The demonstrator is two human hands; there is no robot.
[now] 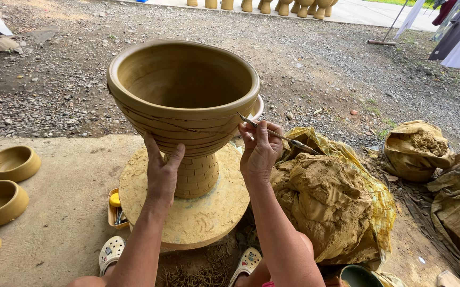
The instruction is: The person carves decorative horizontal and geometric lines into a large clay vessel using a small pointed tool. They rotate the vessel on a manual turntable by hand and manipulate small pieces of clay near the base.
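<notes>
Large ochre raw-clay footed bowl (183, 101), incised brick-pattern lines, standing centred on a round, crusted clay turntable disc (195, 212). Left hand (162, 169): fingers spread flat against the lower wall. Right hand (260, 150): fingertips pinching a thin metal carving tool (279, 135) at the rim. Lumpy clay heap (325, 204) just beside the disc's right edge.

- Clay pot (183, 101): large footed bowl, upright on the round turntable (198, 215); carved lines run across its outer wall.
- Left hand (162, 170): fingers spread, flat against the pot's lower wall, above the stem.
- Right hand (260, 151): at the pot's right side, gripping a thin carving tool (277, 134); tool tip touches the wall just under the rim.
- Clay lump (328, 204): on yellow plastic sheet, right of the pot.
- Small bowls (4, 183): grouped well left of the pot.
</notes>
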